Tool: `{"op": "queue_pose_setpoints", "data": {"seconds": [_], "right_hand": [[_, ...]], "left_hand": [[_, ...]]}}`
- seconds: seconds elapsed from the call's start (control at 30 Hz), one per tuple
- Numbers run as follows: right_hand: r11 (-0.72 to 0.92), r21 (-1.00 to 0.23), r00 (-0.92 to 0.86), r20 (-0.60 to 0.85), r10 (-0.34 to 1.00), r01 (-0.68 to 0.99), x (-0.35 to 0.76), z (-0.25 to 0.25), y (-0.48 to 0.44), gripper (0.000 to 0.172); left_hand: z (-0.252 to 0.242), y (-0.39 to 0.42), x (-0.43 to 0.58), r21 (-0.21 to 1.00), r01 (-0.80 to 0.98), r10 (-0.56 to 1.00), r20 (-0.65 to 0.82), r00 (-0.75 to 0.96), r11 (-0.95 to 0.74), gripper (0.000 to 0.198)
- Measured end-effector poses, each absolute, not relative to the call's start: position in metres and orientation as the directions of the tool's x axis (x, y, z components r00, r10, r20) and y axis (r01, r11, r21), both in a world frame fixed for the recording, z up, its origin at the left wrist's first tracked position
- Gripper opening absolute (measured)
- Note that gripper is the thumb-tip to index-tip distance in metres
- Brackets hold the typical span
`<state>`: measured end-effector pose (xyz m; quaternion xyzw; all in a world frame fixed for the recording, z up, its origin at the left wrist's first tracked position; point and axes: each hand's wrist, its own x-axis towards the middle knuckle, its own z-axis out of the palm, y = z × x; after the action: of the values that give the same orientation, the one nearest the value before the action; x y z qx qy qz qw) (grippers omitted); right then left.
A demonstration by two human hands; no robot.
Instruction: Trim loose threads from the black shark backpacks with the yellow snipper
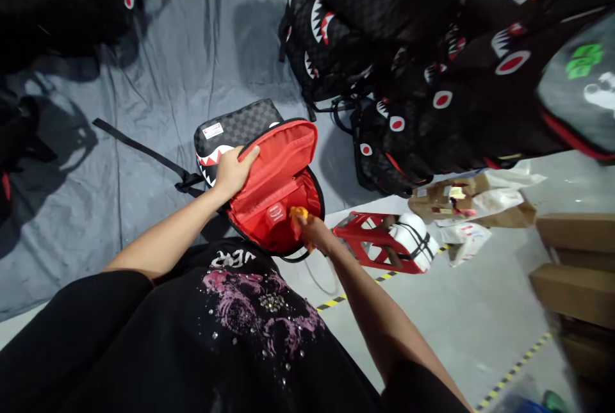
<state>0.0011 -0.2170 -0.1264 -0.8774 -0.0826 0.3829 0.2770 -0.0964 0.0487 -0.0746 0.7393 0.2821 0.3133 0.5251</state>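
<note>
Two hands: my left hand (pixel 234 171) pinches the black checkered shark-mouth backpack (pixel 262 176)'s red-lined flap wide; my right hand (pixel 312 228) clasps a small orange item (pixel 298 213) just inside, best kept low.

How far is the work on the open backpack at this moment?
Done: the backpack is open, red lining showing. In hand: the left hand holds its flap edge; the right hand holds a small orange item at the opening. Left: the item is not yet inside, the bag is unclosed, and a pile of similar backpacks lies behind.
</note>
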Motion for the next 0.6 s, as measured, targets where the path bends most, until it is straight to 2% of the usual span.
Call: {"op": "queue_pose_setpoints", "data": {"seconds": [0.13,0.27,0.33,0.47,0.6], "right_hand": [[-0.611,-0.711,0.663,-0.647,0.377,-0.347,-0.005,-0.150,-0.186,0.049],[-0.357,-0.790,0.649,-0.613,0.451,-0.498,-0.022,-0.173,-0.164,0.058],[-0.287,-0.777,0.605,-0.620,0.499,-0.560,-0.033,-0.181,-0.166,0.057],[-0.266,-0.666,0.385,-0.660,0.645,-0.696,-0.041,-0.188,-0.183,0.049],[-0.125,-0.696,0.525,-0.635,0.566,-0.707,-0.036,-0.188,-0.191,0.044]], "left_hand": [[-0.073,0.041,-0.092,0.953,0.046,0.716,0.191,0.672,-0.298,0.057],[-0.076,0.031,-0.088,0.939,0.012,0.683,0.242,0.689,-0.345,0.054],[-0.077,0.032,-0.086,0.927,0.001,0.681,0.275,0.679,-0.376,0.056],[-0.068,0.037,-0.080,0.893,-0.022,0.696,0.365,0.619,-0.449,0.057],[-0.055,0.033,-0.076,0.834,-0.034,0.589,0.417,0.692,-0.550,0.057]]}}
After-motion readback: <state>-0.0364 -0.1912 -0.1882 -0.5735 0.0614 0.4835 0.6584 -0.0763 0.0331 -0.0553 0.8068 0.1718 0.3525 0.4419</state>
